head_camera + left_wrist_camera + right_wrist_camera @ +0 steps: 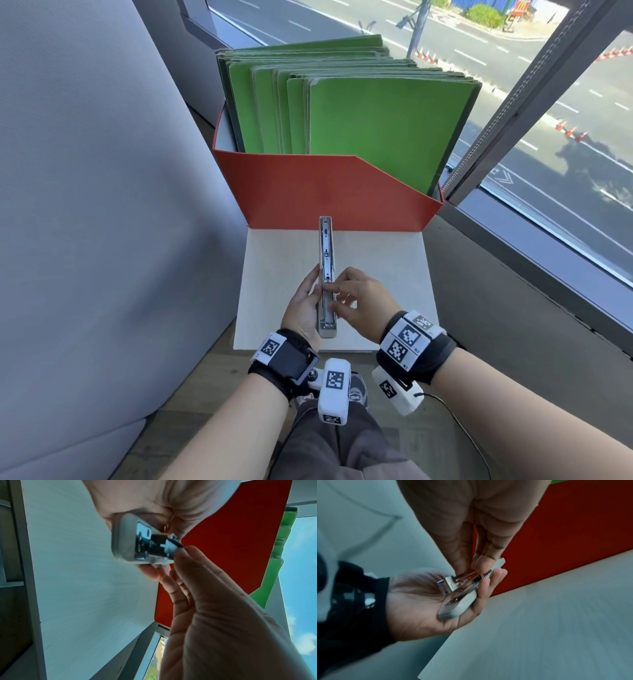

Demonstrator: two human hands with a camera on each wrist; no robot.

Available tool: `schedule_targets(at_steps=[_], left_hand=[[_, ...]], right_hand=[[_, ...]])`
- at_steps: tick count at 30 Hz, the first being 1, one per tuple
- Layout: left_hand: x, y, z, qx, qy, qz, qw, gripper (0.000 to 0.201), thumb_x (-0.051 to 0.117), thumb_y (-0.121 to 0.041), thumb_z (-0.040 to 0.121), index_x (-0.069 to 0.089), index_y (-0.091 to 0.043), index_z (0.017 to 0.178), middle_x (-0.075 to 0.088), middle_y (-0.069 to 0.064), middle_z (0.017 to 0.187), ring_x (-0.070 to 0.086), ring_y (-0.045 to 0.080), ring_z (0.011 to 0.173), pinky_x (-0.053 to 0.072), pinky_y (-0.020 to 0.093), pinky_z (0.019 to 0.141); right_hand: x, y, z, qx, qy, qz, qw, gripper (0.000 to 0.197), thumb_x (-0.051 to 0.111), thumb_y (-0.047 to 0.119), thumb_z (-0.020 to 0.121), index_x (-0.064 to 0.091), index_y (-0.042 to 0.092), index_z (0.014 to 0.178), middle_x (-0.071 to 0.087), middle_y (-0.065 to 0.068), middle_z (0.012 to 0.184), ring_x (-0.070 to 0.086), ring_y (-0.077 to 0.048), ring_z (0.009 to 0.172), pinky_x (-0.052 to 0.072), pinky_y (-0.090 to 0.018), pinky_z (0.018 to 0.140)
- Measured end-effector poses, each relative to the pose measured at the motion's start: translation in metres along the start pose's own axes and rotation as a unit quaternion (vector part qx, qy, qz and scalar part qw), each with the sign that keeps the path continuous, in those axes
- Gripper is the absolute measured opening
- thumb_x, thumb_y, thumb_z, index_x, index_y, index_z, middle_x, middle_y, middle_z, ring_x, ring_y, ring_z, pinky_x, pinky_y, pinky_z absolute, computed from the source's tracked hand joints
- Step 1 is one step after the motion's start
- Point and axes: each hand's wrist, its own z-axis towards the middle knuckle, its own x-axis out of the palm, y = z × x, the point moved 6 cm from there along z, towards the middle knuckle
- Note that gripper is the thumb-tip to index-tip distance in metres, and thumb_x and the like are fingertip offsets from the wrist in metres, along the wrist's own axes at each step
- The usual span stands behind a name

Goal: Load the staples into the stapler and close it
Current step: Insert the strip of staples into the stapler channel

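Your left hand point(306, 305) cradles the stapler point(325, 274) from its left side, palm turned up, fingers curled loosely under and round the lower body; the thumb lies along the near edge. The stapler is swung fully open, one long grey strip running away from you, its far tip reaching the red box point(329, 190). It sits above the white board point(383, 270), carried in the hand, not lying on it.

Your right hand point(359, 301) comes in from the right, thumb and forefinger brought together over the metal channel at the near half of the stapler. The right wrist view shows those fingertips point(481, 562) pinching at the shiny rail; a staple strip between them cannot be told apart from the rail, the frame being blurred. In the left wrist view the near end of the stapler point(130, 539) shows its grey shell and chrome hinge plate, with your right fingertips touching the dark part beside it.

Green folders point(370, 113) stand upright in the red box. A window point(548, 102) lies to the right, a grey panel point(85, 205) to the left.
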Motion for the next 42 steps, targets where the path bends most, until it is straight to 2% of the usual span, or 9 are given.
schedule_targets(at_steps=[7, 10, 17, 19, 23, 29, 34, 39, 42], left_hand=[[0.001, -0.003, 0.0, -0.002, 0.008, -0.019, 1.0, 0.039, 0.039, -0.011, 0.101, 0.056, -0.027, 0.131, 0.078, 0.003, 0.079, 0.072, 0.017, 0.062, 0.057, 0.028, 0.055], [0.001, -0.004, 0.0, -0.002, 0.006, -0.002, 1.0, 0.038, 0.038, -0.012, 0.101, 0.057, -0.028, 0.13, 0.077, 0.005, 0.094, 0.072, 0.021, 0.077, 0.057, 0.03, 0.059], [0.014, 0.009, -0.012, -0.008, 0.037, 0.047, 0.998, 0.038, 0.035, -0.014, 0.102, 0.059, -0.03, 0.126, 0.077, 0.008, 0.099, 0.067, 0.019, 0.068, 0.054, 0.029, 0.056], [0.015, 0.015, -0.014, -0.008, 0.041, 0.053, 0.998, 0.037, 0.038, -0.013, 0.101, 0.059, -0.028, 0.127, 0.078, 0.004, 0.09, 0.065, 0.019, 0.064, 0.052, 0.028, 0.052], [0.011, 0.022, -0.016, -0.014, 0.039, 0.05, 0.998, 0.037, 0.038, -0.011, 0.101, 0.059, -0.026, 0.127, 0.078, 0.005, 0.085, 0.063, 0.019, 0.059, 0.049, 0.027, 0.046], [0.001, 0.024, -0.008, -0.028, 0.001, 0.039, 0.999, 0.04, 0.037, -0.006, 0.1, 0.059, -0.023, 0.128, 0.072, 0.015, 0.095, 0.056, 0.021, 0.06, 0.047, 0.025, 0.044], [-0.001, 0.02, 0.005, -0.052, -0.039, -0.01, 0.998, 0.043, 0.031, -0.007, 0.101, 0.059, -0.025, 0.127, 0.071, 0.016, 0.094, 0.058, 0.022, 0.057, 0.046, 0.025, 0.044], [0.007, 0.013, 0.011, -0.08, -0.048, -0.023, 0.995, 0.037, 0.046, -0.045, 0.096, 0.069, -0.024, 0.116, 0.069, 0.01, 0.102, 0.06, 0.022, 0.078, 0.044, 0.032, 0.063], [0.015, 0.014, 0.013, -0.094, -0.004, 0.013, 0.995, 0.046, 0.055, -0.063, 0.083, 0.078, -0.024, 0.088, 0.071, 0.0, 0.086, 0.063, 0.016, 0.08, 0.047, 0.032, 0.072]], right_hand=[[0.005, 0.002, -0.01, -0.009, 0.003, -0.02, 1.0, 0.017, 0.064, 0.014, 0.083, 0.076, 0.012, 0.095, 0.063, -0.007, 0.094, 0.054, -0.011, 0.071, 0.05, -0.025, 0.07], [-0.015, -0.005, 0.002, 0.056, -0.012, 0.014, 0.998, 0.019, 0.061, 0.022, 0.087, 0.071, 0.02, 0.103, 0.064, 0.002, 0.096, 0.061, -0.007, 0.078, 0.051, -0.019, 0.072], [-0.043, -0.049, 0.065, 0.227, -0.047, 0.167, 0.958, 0.03, 0.051, 0.028, 0.094, 0.056, 0.01, 0.117, 0.068, -0.006, 0.104, 0.068, -0.021, 0.089, 0.058, -0.038, 0.084], [-0.045, -0.052, 0.077, 0.245, -0.05, 0.212, 0.945, 0.02, 0.052, 0.028, 0.094, 0.062, 0.012, 0.097, 0.07, -0.006, 0.095, 0.069, -0.025, 0.087, 0.059, -0.036, 0.079], [-0.049, -0.051, 0.084, 0.255, -0.034, 0.211, 0.943, 0.027, 0.057, 0.023, 0.092, 0.066, -0.001, 0.098, 0.07, -0.007, 0.08, 0.068, -0.019, 0.069, 0.057, -0.018, 0.056], [-0.058, -0.026, 0.083, 0.138, -0.024, 0.097, 0.985, 0.022, 0.058, 0.024, 0.09, 0.068, 0.011, 0.105, 0.07, -0.001, 0.091, 0.071, -0.024, 0.084, 0.061, -0.037, 0.078], [-0.059, 0.011, 0.05, 0.023, -0.037, 0.062, 0.997, 0.018, 0.064, 0.024, 0.086, 0.068, 0.017, 0.102, 0.069, 0.008, 0.09, 0.067, -0.01, 0.086, 0.057, -0.03, 0.083], [-0.04, 0.016, 0.007, -0.064, -0.01, 0.043, 0.997, 0.019, 0.068, 0.016, 0.081, 0.065, 0.018, 0.099, 0.069, 0.003, 0.098, 0.062, -0.011, 0.095, 0.053, -0.029, 0.089], [-0.025, 0.013, -0.008, -0.098, -0.011, 0.006, 0.995, 0.027, 0.072, 0.011, 0.074, 0.065, 0.015, 0.099, 0.068, -0.002, 0.099, 0.056, -0.016, 0.095, 0.046, -0.021, 0.084]])
